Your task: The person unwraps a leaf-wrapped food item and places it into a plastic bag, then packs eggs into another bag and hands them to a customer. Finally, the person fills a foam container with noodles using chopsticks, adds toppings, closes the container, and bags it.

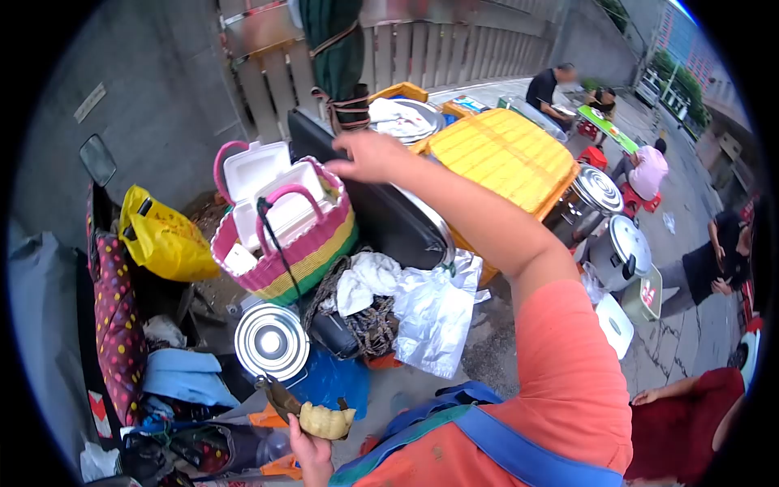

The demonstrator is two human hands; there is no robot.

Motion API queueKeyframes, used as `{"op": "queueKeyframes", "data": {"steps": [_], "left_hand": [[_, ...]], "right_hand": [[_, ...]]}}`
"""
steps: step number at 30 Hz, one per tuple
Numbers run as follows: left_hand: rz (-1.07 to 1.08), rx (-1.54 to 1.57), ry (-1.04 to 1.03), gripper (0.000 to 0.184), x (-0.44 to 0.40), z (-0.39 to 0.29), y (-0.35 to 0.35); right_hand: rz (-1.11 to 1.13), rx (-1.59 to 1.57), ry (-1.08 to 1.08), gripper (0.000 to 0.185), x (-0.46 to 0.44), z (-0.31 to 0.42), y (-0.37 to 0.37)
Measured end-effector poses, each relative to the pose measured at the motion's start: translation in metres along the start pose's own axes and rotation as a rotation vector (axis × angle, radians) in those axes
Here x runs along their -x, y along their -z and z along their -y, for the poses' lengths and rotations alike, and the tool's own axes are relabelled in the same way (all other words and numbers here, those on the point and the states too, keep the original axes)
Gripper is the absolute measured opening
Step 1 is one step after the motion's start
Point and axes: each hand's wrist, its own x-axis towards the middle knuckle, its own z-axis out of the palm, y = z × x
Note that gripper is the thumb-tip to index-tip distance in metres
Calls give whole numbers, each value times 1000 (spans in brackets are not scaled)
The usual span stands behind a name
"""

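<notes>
My left hand (311,451), low in the view, is closed on a peeled rice dumpling (326,422), a pale yellow ridged lump with a brown leaf wrapper (280,398) hanging back from it. My right arm stretches up and across. At its end my right hand (372,157) is open, fingers apart, with nothing seen in it, above a black padded seat (381,219) and near the rim of a woven basket (312,252) striped pink, yellow and green. Inside the basket are white foam boxes (258,172), one with its lid raised.
A round metal pot (272,342) stands below the basket, beside a white cloth (365,282) and a silvery plastic bag (438,312). Left is a yellow bag (165,235). A yellow crate (503,158) and steel pots (618,250) stand right. Several people sit or stand beyond.
</notes>
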Motion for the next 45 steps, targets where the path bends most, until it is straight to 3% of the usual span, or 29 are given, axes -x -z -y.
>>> {"op": "queueKeyframes", "data": {"steps": [1,3,6,7,12,14,17,18,20,21,22,23,25,27,28,29,31,33,34,36,39,45], "left_hand": [[-1,-9,-7,46,-3,1,0],[27,4,26,45,-11,2,-15],[-39,4,-21,43,-17,4,-33],[-47,19,-45,43,-18,6,-36],[-170,12,-166,41,-19,10,-48],[-176,-20,-229,41,-14,13,-52],[-276,24,-303,40,-12,19,-68],[-281,42,-315,40,-13,22,-66],[-254,69,-321,40,-18,28,-66],[-219,88,-315,40,-21,29,-65],[-222,89,-317,40,-23,30,-65],[-230,89,-298,40,-24,30,-66],[-216,78,-271,39,-32,23,-74],[-257,89,-225,39,-34,20,-84],[-245,76,-213,39,-37,16,-86],[-211,61,-239,39,-42,14,-87],[-165,29,-240,39,-47,6,-93],[-115,73,-216,40,-49,-2,-102],[-100,75,-220,41,-57,-5,-85],[-99,35,-173,41,-57,-13,-92],[-2,-63,-130,42,-67,-17,-94],[134,-171,4,44,-87,-16,-108]], "right_hand": [[-307,-57,21,63,-15,-16,28],[-638,-114,-120,76,-56,-65,69],[-810,-563,-372,79,-91,-113,107],[-810,-790,-384,82,-107,-124,107],[-729,-1010,-331,86,-180,-136,130],[-815,-1088,-440,82,-204,-116,143],[-768,-1152,-521,75,-239,-108,152],[-903,-696,-634,67,-315,-182,140],[-992,-155,-514,57,-273,-157,163],[-991,-10,-447,54,-287,-186,173],[-913,0,-491,45,-270,-180,192],[-1148,2,-431,18,-266,-187,196],[-1232,45,-357,16,-230,-182,221],[-1000,403,-244,14,-215,-199,247],[-844,378,-409,19,-200,-197,260],[-850,388,-427,19,-193,-213,268],[-942,355,-392,38,-173,-279,281],[-1029,242,-484,26,-125,-340,277],[-1065,-227,-539,33,-87,-360,266],[-1128,-841,-640,32,15,-344,245],[-1413,-1171,-664,14,174,-324,215],[-1833,-1418,-723,16,470,-309,163]]}}
